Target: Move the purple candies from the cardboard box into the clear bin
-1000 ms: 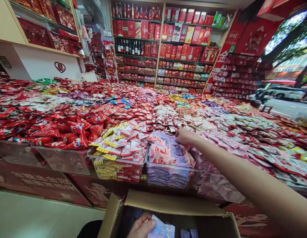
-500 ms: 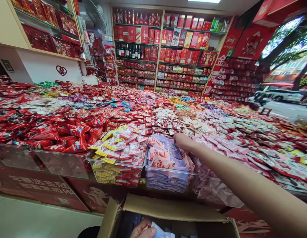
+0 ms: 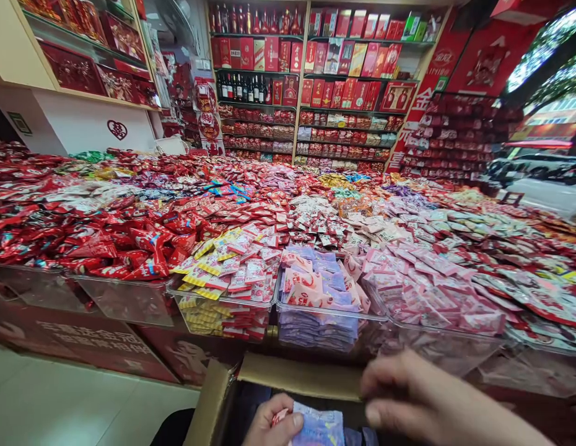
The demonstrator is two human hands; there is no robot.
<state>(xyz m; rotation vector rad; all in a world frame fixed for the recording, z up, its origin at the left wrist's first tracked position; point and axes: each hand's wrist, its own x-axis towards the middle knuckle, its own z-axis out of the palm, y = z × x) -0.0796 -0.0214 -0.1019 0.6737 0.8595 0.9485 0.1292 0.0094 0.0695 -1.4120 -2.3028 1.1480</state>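
Observation:
My left hand (image 3: 274, 422) pinches a small purple-blue snack packet (image 3: 318, 426) between thumb and fingers, with a bit of red and white wrapper showing beside it. It is over an opened cardboard box (image 3: 297, 378), in which more purple packets (image 3: 362, 436) partly show. My right hand (image 3: 404, 396) hangs above the box's right side, slightly blurred, thumb and fingers apart with nothing between them. Just beyond the box, a clear plastic bin (image 3: 332, 311) holds neatly stacked purple packets (image 3: 316, 331), with pink and white packets (image 3: 300, 288) lying on top.
Left of that bin are yellow and pink packets (image 3: 232, 266) and red cone-shaped packets (image 3: 148, 248). Pink packets (image 3: 422, 285) fill the bin to the right. Shelves of red boxes and bottles (image 3: 255, 52) stand behind. A street with parked cars (image 3: 543, 164) shows at right.
My right hand has come back from the purple packets' bin to above the cardboard box. My left hand has risen a little, showing more of the packet.

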